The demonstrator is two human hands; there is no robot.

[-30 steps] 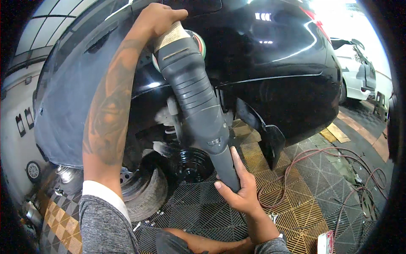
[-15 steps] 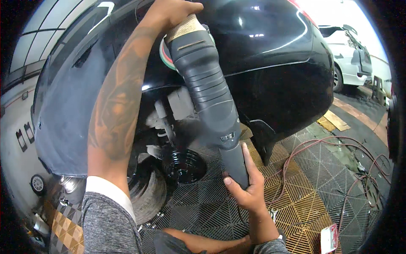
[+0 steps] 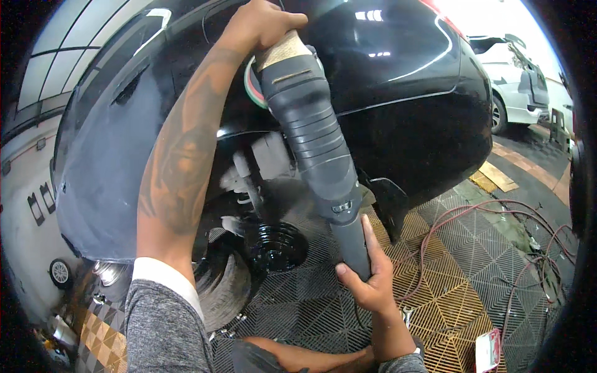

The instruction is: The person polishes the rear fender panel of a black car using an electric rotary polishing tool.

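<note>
As both hands grip the polisher (image 3: 314, 143), left hand (image 3: 261, 25) fingers wrapped over its head — right hand (image 3: 367, 280) fingers closed round the handle.

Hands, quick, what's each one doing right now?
Left hand: closed over the taped head of the long grey polishing machine, against the black car body.
Right hand: fingers closed around the machine's rear handle.

Left of centre, the bare left forearm (image 3: 180, 168) carries a large dark tattoo along its length. Below it sits a grey heathered knit sleeve (image 3: 165, 326) with a white cuff (image 3: 166, 280). At lower right, the right hand (image 3: 372, 283) is bare, no glove.
</note>
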